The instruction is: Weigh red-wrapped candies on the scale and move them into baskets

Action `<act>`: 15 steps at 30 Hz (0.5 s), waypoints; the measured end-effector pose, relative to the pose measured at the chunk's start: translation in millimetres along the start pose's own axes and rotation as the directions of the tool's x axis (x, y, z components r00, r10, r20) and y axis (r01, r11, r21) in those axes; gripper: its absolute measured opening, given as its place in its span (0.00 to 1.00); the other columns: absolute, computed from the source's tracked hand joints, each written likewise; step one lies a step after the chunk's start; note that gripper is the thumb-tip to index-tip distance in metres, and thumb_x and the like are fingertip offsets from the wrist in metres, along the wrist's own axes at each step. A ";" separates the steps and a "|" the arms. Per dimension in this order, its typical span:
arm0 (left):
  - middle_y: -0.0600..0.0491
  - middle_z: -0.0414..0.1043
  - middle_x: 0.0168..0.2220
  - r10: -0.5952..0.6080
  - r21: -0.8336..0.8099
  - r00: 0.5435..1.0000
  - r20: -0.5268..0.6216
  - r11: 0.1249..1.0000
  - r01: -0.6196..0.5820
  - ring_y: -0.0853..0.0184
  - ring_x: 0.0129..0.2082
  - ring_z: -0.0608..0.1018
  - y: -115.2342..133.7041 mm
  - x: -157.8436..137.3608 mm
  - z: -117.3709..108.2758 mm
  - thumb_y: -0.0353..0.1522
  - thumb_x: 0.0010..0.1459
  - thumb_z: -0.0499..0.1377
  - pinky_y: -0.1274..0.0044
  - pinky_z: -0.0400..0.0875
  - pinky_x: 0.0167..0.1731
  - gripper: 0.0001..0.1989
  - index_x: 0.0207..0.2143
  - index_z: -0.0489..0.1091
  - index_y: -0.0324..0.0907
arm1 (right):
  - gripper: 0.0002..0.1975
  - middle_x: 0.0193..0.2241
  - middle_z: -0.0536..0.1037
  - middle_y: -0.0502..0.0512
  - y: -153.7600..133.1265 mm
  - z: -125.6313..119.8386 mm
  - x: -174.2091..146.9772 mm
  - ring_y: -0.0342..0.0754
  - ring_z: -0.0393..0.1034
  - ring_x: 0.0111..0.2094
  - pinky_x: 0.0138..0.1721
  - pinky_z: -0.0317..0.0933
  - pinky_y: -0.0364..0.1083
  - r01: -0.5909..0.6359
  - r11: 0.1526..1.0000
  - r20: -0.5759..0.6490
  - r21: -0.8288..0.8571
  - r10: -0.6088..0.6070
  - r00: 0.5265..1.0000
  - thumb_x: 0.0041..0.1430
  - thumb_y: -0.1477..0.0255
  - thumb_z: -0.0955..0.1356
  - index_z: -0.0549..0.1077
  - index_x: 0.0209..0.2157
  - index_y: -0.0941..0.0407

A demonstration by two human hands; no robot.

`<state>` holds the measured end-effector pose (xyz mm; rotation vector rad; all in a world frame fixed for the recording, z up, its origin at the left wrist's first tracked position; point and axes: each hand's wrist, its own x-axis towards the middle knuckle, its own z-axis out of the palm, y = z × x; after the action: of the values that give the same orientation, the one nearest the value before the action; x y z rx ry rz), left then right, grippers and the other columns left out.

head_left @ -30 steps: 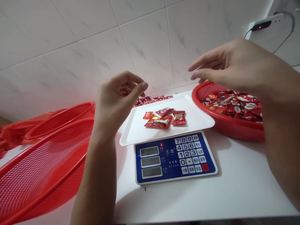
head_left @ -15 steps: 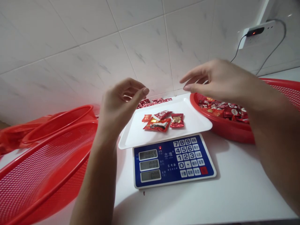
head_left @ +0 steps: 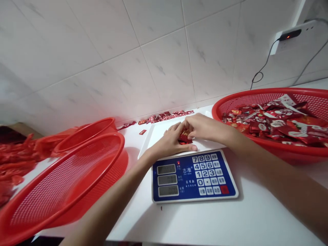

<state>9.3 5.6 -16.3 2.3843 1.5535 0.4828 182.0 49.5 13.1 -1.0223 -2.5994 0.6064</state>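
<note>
Red wrapped snack packets (head_left: 185, 136) lie on the white tray (head_left: 156, 133) of a weighing scale (head_left: 194, 177), largely covered by my hands. My left hand (head_left: 172, 140) curves around them from the left, its thumb stretched along the near side and its fingers over the far side. From the right, my right hand (head_left: 197, 125) closes on them with bent fingers. Both hands are together at the middle of the tray. How many packets are in each hand is hidden.
A large red basket (head_left: 217, 108) heaped with snack packets stands at right. Red mesh baskets (head_left: 77, 181) are at left, beside red plastic bags (head_left: 15, 164). Small packets (head_left: 164, 117) line the tiled wall. A cable (head_left: 268, 56) hangs from a power strip (head_left: 294, 36).
Both hands have come down from above the tray and closed in around the packets lying on it. The view has shifted, showing more of the right basket.
</note>
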 end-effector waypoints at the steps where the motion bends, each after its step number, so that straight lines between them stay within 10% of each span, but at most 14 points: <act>1: 0.42 0.69 0.53 0.002 0.005 1.000 -0.017 1.000 -0.002 0.48 0.55 0.72 2.9 0.4 2.1 0.55 0.56 0.59 0.55 0.68 0.55 0.31 0.52 0.66 0.44 | 0.07 0.32 0.77 0.55 1.5 2.3 1.9 0.46 0.70 0.33 0.28 0.55 0.44 -0.008 1.000 -0.026 0.023 0.008 1.000 0.51 0.83 0.67 0.74 0.30 0.59; 9: 0.45 0.70 0.45 -0.044 0.153 0.989 -0.140 0.986 0.065 0.52 0.47 0.74 6.7 -2.0 4.7 0.41 0.60 0.61 0.58 0.69 0.51 0.16 0.48 0.73 0.45 | 0.10 0.38 0.80 0.52 11.9 -21.4 -10.3 0.48 0.73 0.39 0.33 0.60 0.44 0.084 0.994 0.108 0.062 -0.091 0.990 0.52 0.78 0.69 0.77 0.36 0.55; 15: 0.46 0.73 0.43 -0.072 0.193 0.973 -0.218 0.974 0.115 0.59 0.37 0.77 12.6 -1.1 5.5 0.34 0.58 0.60 0.65 0.73 0.41 0.20 0.54 0.70 0.47 | 0.15 0.43 0.80 0.55 15.2 -52.9 -36.2 0.51 0.74 0.42 0.37 0.62 0.46 -0.005 0.997 -0.086 -0.078 -0.002 0.996 0.57 0.74 0.67 0.76 0.47 0.54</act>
<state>21.6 -0.6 -16.7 2.4599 1.8828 0.5978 237.8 49.0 48.1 -1.0504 -2.5655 0.4540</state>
